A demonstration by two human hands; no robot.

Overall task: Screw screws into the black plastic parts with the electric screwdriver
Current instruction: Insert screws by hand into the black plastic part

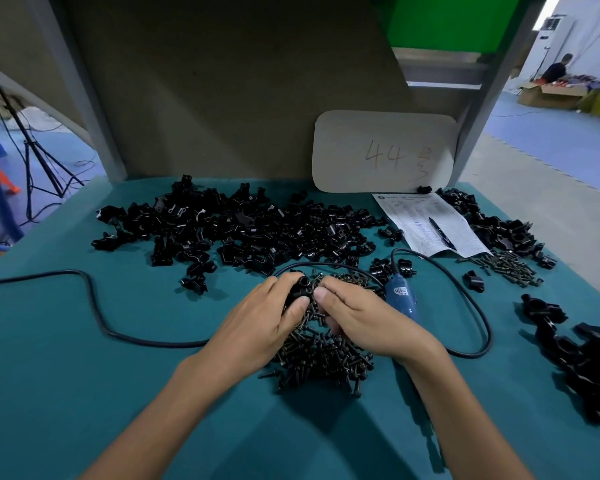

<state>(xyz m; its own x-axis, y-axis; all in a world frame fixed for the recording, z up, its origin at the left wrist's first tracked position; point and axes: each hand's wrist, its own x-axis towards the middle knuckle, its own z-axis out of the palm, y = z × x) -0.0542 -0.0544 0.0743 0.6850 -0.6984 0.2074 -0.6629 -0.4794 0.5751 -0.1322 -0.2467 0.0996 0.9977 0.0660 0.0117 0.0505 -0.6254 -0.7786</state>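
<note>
My left hand grips a black plastic part over a pile of dark screws in the middle of the teal table. My right hand hovers right beside it over the same pile, fingers curled down among the screws; what its fingertips pinch is hidden. The blue electric screwdriver lies on the table just right of my right hand, untouched, its black cable looping left and right.
A large heap of black parts covers the back of the table. More black parts lie at the right, with a second screw pile. A paper sheet with a pen and a card marked 44 stand behind.
</note>
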